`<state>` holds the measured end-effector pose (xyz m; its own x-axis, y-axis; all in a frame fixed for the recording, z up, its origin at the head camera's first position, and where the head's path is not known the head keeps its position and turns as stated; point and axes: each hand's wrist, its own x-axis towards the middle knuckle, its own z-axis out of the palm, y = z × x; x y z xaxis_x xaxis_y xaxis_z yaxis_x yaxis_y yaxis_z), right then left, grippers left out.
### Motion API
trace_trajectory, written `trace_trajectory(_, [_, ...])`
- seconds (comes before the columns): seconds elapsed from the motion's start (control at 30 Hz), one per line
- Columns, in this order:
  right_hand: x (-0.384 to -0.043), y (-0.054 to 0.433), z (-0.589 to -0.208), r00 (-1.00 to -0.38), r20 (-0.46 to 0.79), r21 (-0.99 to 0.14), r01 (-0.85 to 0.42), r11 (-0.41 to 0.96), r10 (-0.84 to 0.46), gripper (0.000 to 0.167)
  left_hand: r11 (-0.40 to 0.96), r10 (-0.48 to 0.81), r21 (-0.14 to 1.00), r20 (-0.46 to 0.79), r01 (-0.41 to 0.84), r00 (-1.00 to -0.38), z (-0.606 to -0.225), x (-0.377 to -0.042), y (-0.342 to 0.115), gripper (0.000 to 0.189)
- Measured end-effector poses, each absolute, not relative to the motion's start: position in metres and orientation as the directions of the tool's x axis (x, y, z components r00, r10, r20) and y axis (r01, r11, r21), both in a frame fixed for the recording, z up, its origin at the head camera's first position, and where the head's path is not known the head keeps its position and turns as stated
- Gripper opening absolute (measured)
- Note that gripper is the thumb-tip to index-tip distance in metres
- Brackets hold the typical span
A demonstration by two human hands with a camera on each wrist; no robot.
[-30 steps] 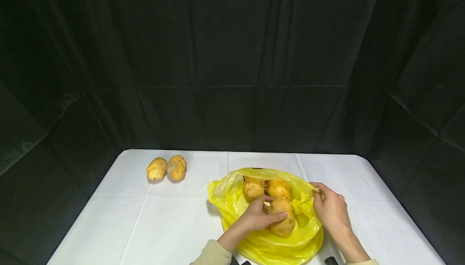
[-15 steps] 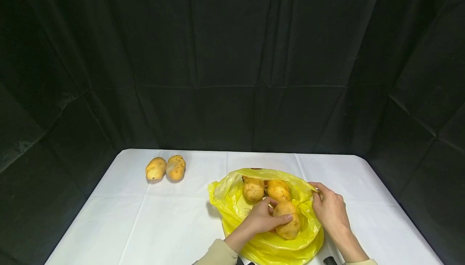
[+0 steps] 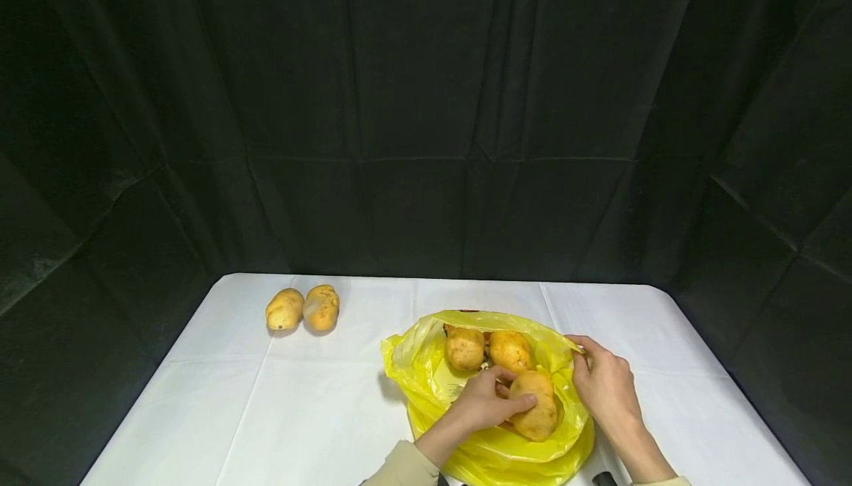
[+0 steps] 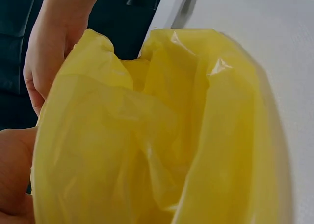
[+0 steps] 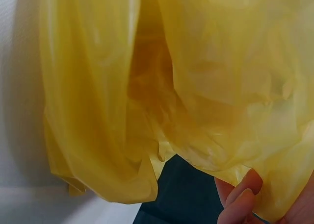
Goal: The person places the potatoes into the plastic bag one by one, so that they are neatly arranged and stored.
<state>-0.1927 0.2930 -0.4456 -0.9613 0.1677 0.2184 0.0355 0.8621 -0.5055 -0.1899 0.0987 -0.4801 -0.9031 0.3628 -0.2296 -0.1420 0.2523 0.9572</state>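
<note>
A yellow plastic bag (image 3: 506, 460) stands on the table with its mouth spread wide. My left hand (image 3: 481, 402) reaches over the near rim and grips a potato (image 3: 541, 413) between thumb and fingers, within the bag's opening. Two more potatoes lie deeper in the bag, one at left (image 3: 464, 349) and one beside it (image 3: 510, 353). At the bag's right edge, my right hand (image 3: 607, 382) pinches the rim between thumb and fingers. In both wrist views the yellow plastic fills most of the picture and hides the potatoes.
Side by side at the back left of the white-covered table (image 3: 319, 397) lie a potato (image 3: 285, 310) and another potato (image 3: 322, 308). Black cloth (image 3: 426, 116) hangs behind the table and along both sides. A small black object (image 3: 604, 478) shows near my right wrist.
My left hand has moved a little to the right and nearer with its potato, toward the bag's right side. The right hand keeps its hold on the rim.
</note>
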Motion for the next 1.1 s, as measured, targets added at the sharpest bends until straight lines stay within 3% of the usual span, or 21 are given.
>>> trace_trajectory(0.87, [-0.193,0.292,-0.446,-0.964,0.192,-0.504,0.061,0.862,0.181,0.029,0.290,0.347,0.954,-0.178,-0.075,-0.921,-0.487,-0.190,0.093,0.027])
trace_trajectory(1.1, [-0.194,0.292,-0.445,-0.962,0.199,-0.499,0.065,0.864,0.187,0.029,0.244,0.343,0.970,-0.102,-0.016,-0.934,-0.483,-0.190,0.079,0.029])
